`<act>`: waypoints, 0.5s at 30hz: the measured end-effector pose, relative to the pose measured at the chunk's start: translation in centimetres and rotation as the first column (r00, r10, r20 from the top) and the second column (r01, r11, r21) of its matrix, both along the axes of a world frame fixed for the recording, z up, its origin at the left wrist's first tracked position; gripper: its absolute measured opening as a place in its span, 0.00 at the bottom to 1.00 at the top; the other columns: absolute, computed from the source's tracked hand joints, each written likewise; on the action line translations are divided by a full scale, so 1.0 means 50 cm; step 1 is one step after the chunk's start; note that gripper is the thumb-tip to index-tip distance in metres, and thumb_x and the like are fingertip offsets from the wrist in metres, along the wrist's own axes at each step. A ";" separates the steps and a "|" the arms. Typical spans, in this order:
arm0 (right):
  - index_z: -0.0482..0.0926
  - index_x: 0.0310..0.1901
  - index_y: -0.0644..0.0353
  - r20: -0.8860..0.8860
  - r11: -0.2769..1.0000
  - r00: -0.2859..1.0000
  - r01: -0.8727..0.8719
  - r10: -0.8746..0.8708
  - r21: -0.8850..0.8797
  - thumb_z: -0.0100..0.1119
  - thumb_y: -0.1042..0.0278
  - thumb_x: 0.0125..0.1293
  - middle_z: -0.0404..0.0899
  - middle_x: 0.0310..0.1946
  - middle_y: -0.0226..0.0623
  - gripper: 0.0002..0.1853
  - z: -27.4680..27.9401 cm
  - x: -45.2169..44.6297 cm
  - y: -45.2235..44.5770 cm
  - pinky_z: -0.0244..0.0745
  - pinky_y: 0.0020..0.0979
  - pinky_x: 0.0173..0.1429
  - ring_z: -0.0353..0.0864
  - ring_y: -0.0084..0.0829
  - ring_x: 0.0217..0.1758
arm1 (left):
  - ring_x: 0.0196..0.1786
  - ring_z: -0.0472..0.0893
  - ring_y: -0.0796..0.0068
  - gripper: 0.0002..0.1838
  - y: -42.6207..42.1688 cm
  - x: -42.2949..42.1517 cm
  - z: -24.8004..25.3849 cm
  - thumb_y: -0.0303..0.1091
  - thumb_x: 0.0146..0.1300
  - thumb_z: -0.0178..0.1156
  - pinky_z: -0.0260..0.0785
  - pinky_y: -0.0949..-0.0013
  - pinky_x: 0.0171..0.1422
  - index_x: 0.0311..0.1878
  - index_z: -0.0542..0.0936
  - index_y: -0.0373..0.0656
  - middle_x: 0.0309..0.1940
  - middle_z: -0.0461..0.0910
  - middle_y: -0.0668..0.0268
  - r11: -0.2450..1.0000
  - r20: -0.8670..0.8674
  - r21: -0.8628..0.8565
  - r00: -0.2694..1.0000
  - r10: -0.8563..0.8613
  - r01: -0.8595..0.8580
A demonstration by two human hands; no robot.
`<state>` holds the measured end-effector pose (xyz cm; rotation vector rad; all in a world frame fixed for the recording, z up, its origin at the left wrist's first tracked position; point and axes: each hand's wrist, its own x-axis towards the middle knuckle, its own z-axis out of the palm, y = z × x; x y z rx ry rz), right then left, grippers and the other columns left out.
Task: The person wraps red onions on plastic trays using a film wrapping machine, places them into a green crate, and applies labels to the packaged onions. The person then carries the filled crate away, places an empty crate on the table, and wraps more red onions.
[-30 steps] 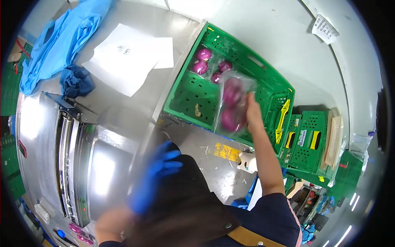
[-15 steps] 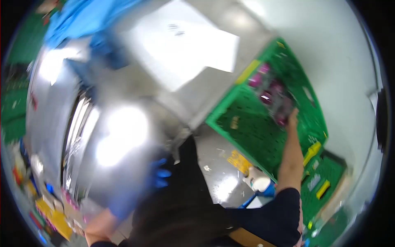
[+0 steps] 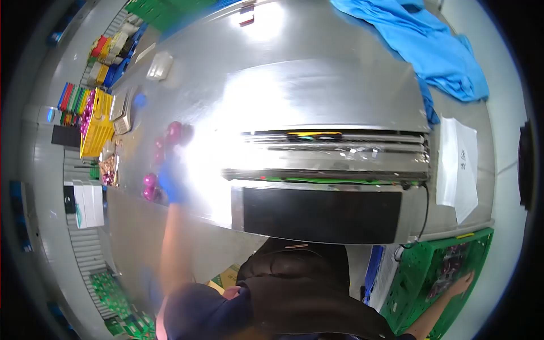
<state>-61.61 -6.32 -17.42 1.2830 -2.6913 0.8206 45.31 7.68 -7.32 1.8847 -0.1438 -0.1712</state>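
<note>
On the far left of the steel table, my left hand (image 3: 171,180), in a blue glove, reaches among round purple items. One pair (image 3: 149,187) lies just left of the glove, and more purple items (image 3: 174,133) are beyond it. The glove is smeared, so its fingers and anything they hold cannot be made out. At the lower right, my bare right hand (image 3: 463,283) is over the green crate (image 3: 479,249), beside bagged purple items (image 3: 451,266). Its fingers look extended, with nothing visible in them.
A machine with metal rollers and a dark front panel (image 3: 323,215) is set into the table (image 3: 317,85). White papers (image 3: 458,170) and a blue garment (image 3: 430,51) lie at the right. A yellow crate (image 3: 99,127) of purple items and a scale (image 3: 122,113) are at the left.
The view has swung left. My right hand has lowered the bag into the green crate and its fingers have come off it. My left hand has reached out to the purple items on the table.
</note>
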 end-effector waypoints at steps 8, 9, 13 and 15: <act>0.77 0.49 0.67 0.235 0.493 0.434 -0.769 0.870 -0.406 0.45 0.73 0.73 0.81 0.45 0.41 0.12 0.371 1.000 -0.101 0.74 0.31 0.53 0.80 0.30 0.45 | 0.50 0.75 0.55 0.42 0.121 0.461 -0.364 0.55 0.53 0.65 0.68 0.51 0.52 0.65 0.60 0.41 0.60 0.66 0.51 0.963 -0.720 -0.137 0.691 0.064 -0.233; 0.79 0.44 0.67 0.239 0.298 0.209 -0.846 0.948 -0.442 0.46 0.72 0.72 0.81 0.44 0.41 0.11 0.411 1.145 -0.062 0.76 0.32 0.48 0.81 0.31 0.41 | 0.46 0.76 0.57 0.36 0.146 0.457 -0.380 0.52 0.53 0.65 0.68 0.53 0.48 0.58 0.63 0.41 0.53 0.67 0.54 0.971 -0.675 -0.125 0.735 0.067 -0.203; 0.79 0.49 0.54 0.263 -0.261 -0.360 -0.901 0.895 -0.346 0.62 0.70 0.59 0.79 0.52 0.37 0.15 0.408 1.551 0.074 0.80 0.34 0.49 0.82 0.35 0.48 | 0.29 0.76 0.67 0.10 0.220 0.329 -0.381 0.38 0.54 0.63 0.70 0.63 0.30 0.31 0.74 0.43 0.27 0.73 0.63 0.995 -0.455 -0.058 0.890 0.040 -0.075; 0.69 0.61 0.57 0.472 -0.296 -0.391 -0.918 0.790 -0.265 0.64 0.60 0.59 0.64 0.66 0.44 0.28 0.345 1.714 0.121 0.73 0.45 0.59 0.70 0.41 0.64 | 0.25 0.77 0.69 0.07 0.236 0.197 -0.281 0.32 0.54 0.61 0.72 0.66 0.26 0.24 0.77 0.40 0.23 0.75 0.64 0.999 -0.352 0.013 0.935 0.036 -0.033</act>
